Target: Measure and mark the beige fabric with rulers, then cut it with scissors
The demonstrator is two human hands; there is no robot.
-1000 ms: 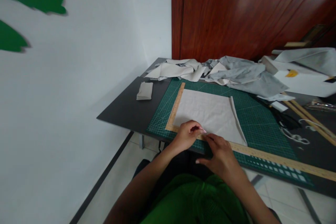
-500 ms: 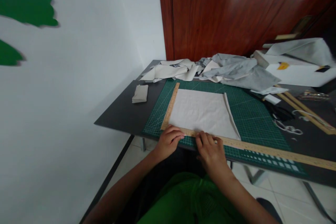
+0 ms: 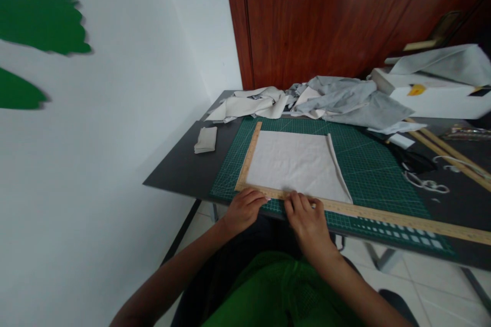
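Note:
A piece of off-white fabric [image 3: 295, 163] lies flat on the green cutting mat [image 3: 376, 179], its right edge rolled or folded over. Along its left and near edges runs a wooden L-square ruler [image 3: 387, 218]. My left hand [image 3: 245, 209] is closed in a pinch at the ruler's near edge, close to the corner. A tiny pale tip shows by its fingertips; what it belongs to is hidden. To the right of it, my right hand [image 3: 308, 219] presses its fingers together on the ruler's long arm. Something small and pale shows at one finger, too small to name.
A folded grey cloth [image 3: 206, 140] sits at the table's left. Crumpled fabrics [image 3: 337, 102] and a white box [image 3: 433, 99] line the back. At right are wooden strips [image 3: 452, 156], black-bladed scissors with white handles [image 3: 425, 183] and a white cord [image 3: 460, 159]. A white wall borders the left.
The camera view has shifted slightly. Both hands stay at nearly the same spots on the ruler, and the fabric lies as before.

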